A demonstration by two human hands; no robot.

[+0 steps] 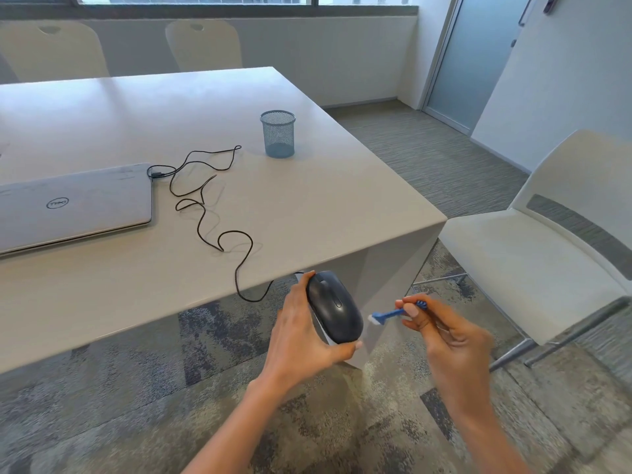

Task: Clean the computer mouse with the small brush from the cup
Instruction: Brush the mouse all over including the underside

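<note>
Holding a dark computer mouse (337,307) in the air just off the near edge of a pale table (307,206), a person grips it with the left hand (302,340), the thumb at the near end and the fingers curled round the far end. The mouse sits tilted, buttons and wheel facing up, above the patterned carpet (212,336) rather than on the tabletop.

To its right, the right hand (451,340) pinches the handle of a small blue brush (390,314) between thumb and fingertips. The white bristle head points left and lies just beside the right flank of the mouse; whether the bristles touch it cannot be told.

A black cable (205,206) runs from the far end of the mouse over the table edge and snakes in loose loops across the top. It ends by the far right corner of a closed silver laptop (71,206) on the left. A blue-grey mesh cup (277,134) stands upright farther back, well apart from both hands, to the right of the cable.

A white chair (533,254) stands to the right of the table, near the right hand. Two more chair backs (203,46) rise behind the far edge, below a window. A frosted glass door (478,56) fills the far right corner.
</note>
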